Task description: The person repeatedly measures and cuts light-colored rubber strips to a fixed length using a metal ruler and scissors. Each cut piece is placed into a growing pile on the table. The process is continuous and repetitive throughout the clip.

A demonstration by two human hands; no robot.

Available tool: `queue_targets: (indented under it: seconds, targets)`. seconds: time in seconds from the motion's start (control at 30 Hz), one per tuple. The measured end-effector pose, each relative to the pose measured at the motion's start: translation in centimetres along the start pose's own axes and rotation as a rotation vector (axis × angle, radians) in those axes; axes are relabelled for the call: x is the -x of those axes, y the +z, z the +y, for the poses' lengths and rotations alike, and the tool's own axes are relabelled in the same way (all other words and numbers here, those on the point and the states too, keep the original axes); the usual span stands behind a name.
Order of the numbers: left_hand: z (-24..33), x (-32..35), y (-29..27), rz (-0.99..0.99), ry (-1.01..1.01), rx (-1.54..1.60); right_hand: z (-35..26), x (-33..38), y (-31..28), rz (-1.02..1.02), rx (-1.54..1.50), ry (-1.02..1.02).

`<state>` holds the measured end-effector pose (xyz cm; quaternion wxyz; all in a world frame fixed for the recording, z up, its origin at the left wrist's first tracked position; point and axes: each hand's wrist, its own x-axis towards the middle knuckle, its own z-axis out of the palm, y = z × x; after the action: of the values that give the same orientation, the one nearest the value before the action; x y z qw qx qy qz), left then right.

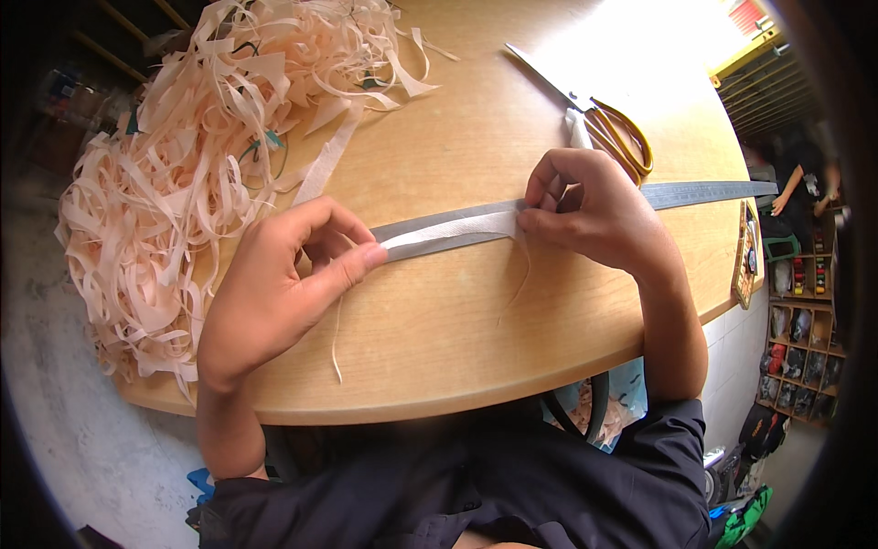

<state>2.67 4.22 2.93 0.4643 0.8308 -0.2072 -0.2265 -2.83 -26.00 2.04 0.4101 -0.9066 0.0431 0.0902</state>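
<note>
A pale fabric strip (448,227) is stretched between my two hands along a long metal ruler (709,193) on the table. My left hand (279,279) is closed, pinching the strip's left end between thumb and fingers. At the other end, my right hand (594,210) pinches the strip with its thumb and curled fingers. Thin loose threads hang from both ends of the strip. Just beyond my right hand lies a pair of scissors (585,105) with yellow-brown handles, its blades pointing to the far left. Part of the ruler is hidden under the strip and my hands.
A big tangled heap of peach fabric strips (174,220) covers the table's left side. The wooden table (421,348) has a curved near edge. A small framed object (745,252) sits at its right edge. Beyond are shelves (805,343) and another person (805,183).
</note>
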Motion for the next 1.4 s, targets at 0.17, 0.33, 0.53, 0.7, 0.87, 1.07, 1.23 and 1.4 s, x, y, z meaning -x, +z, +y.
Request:
queue_targets:
  seconds: [0.17, 0.33, 0.53, 0.7, 0.87, 1.07, 1.23, 1.4]
  targets:
    - [0.0, 0.0, -0.3, 0.038, -0.008, -0.098, 0.0, 0.1, 0.0, 0.004, -0.007, 0.0]
    - [0.1, 0.1, -0.5, 0.051, -0.084, -0.178, 0.1, 0.1, 0.1, 0.004, -0.006, -0.006]
    - [0.0, -0.2, -0.1, 0.065, -0.102, -0.188, 0.1, 0.2, 0.1, 0.025, 0.009, -0.015]
    - [-0.2, -0.2, 0.1, 0.079, -0.116, -0.188, 0.1, 0.2, 0.2, 0.032, 0.013, -0.013]
    - [-0.5, -0.3, 0.4, 0.105, -0.104, -0.171, 0.0, 0.3, 0.3, 0.04, 0.017, -0.028]
    - [-0.4, -0.3, 0.5, 0.086, -0.162, -0.129, 0.1, 0.3, 0.1, 0.025, 0.033, -0.052]
    - [-0.4, -0.4, 0.4, 0.07, -0.144, -0.087, 1.9, -0.4, -1.8, 0.398, 0.125, -0.149]
    - [-0.4, -0.4, 0.2, 0.053, -0.071, -0.034, 3.7, -0.7, -4.0, 0.569, 0.652, 0.113]
